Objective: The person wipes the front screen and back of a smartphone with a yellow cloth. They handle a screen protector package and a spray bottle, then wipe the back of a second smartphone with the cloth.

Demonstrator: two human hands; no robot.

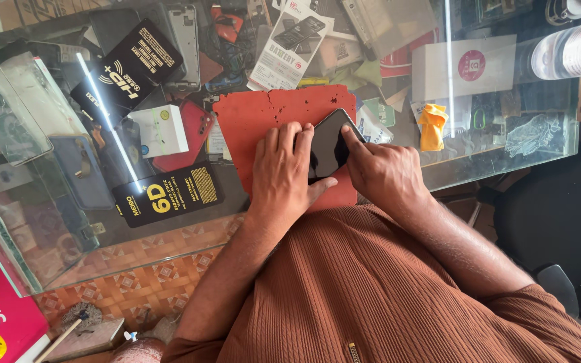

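A black phone (329, 144) with a dark screen lies tilted on a worn red mat (263, 114) on top of a glass counter (506, 151). My left hand (284, 171) lies flat over the phone's left side, thumb along its lower edge, holding it down. My right hand (384, 171) rests at the phone's right edge, its forefinger pressed on the screen near the upper right corner, the other fingers curled.
Under the glass lie several boxes and packets: black packs (132, 64) (169, 195), a small white box (159, 131), a red case (193, 134). An orange cloth (432, 126), a white box (462, 67) and a spray can (573, 50) sit to the right. A black chair (559, 222) stands right.
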